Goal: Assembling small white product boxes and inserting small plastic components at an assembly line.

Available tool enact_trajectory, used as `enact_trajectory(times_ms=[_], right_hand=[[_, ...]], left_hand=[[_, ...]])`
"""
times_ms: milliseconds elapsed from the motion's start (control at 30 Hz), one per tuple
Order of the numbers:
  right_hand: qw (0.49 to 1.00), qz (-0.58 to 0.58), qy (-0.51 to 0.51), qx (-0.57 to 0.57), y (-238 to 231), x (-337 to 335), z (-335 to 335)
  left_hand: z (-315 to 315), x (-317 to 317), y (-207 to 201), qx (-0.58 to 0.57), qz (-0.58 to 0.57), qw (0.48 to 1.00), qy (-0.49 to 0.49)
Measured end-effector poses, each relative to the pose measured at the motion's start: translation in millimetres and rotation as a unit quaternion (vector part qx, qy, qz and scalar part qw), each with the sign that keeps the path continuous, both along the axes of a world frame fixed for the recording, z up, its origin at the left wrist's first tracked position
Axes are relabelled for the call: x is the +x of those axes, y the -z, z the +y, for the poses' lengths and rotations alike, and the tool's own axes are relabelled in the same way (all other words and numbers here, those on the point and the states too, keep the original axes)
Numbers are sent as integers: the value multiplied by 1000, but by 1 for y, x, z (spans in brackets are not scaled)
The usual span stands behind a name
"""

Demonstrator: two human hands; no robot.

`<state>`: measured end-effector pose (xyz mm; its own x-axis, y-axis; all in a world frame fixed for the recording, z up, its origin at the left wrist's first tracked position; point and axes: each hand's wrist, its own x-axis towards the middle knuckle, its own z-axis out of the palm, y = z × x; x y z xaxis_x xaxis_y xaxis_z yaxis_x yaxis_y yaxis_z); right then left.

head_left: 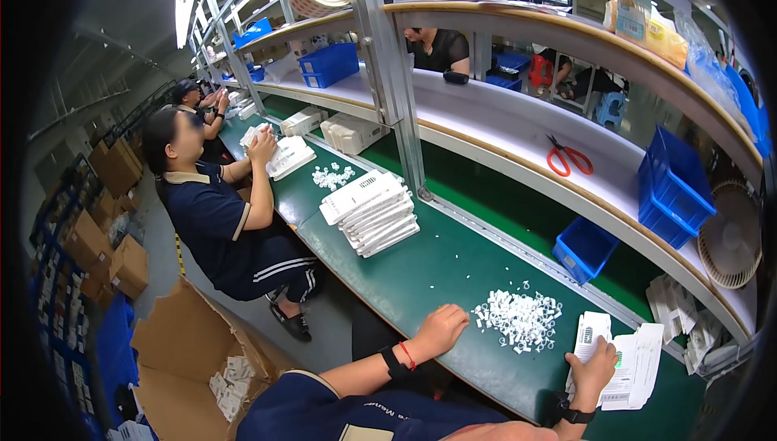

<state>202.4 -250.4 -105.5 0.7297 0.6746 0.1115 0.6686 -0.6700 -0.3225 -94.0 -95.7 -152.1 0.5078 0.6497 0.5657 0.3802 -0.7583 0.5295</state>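
My left hand (443,329) is over the table's near edge with its fingers curled together; whatever they may hold is hidden. Just right of it lies a loose heap of small white plastic pieces (518,320), some of them ring-shaped. My right hand (594,370) grips a flat white printed carton (593,326) between thumb and fingers. Beside and partly under that hand lie more flat white cartons (643,368). Farther left along the green table (477,392) is a stack of white printed cartons (376,210).
A blue bin (584,248) stands beneath the shelf (502,129), which bears red-handled scissors (568,156), another blue bin (673,186) and a fan (730,235). At left, a co-worker (214,198) handles white cartons. An open cardboard box (174,344) with white pieces stands by my left side.
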Motion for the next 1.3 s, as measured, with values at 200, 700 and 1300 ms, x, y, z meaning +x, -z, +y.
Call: enact_trajectory(times_ms=[200, 700, 1300], right_hand=[[994, -58, 61, 73, -4, 6, 3], [951, 194, -52, 235, -43, 47, -23], [823, 139, -344, 431, -131, -77, 102]], left_hand=[[-5, 4, -3, -15, -41, 997, -57], [31, 21, -139, -135, -89, 980, 121], [51, 81, -178, -178, -219, 902, 327]])
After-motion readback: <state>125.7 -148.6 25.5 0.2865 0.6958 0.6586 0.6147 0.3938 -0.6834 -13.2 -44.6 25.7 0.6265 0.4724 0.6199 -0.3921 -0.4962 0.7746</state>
